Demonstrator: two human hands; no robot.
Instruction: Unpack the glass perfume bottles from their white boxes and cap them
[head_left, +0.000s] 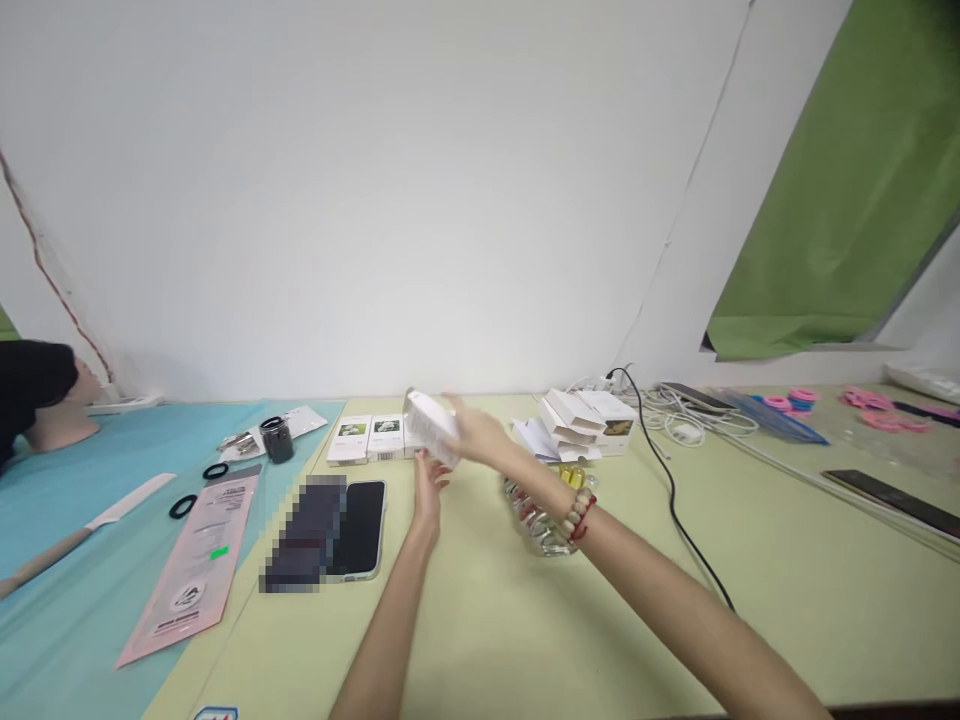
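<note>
A small white box (431,422), slightly blurred and tilted, is gripped by my right hand (476,432), raised over the far side of the table. Just below it is my left hand (428,488), its fingers loosely apart and the tips close to the row of boxes; whether they touch one is unclear. Two white boxes with green pictures, a left one (349,440) and a right one (386,438), lie side by side in that row. A third white box (411,440) sits beside them, partly hidden by the raised box.
Right of my hands, white cartons (574,420) stand near the wall, behind a clear container (544,520) with small items. A black cable (671,490) crosses the table. On the left lie a phone (361,530), a pink packet (195,560) and a knife (127,500) on blue cloth.
</note>
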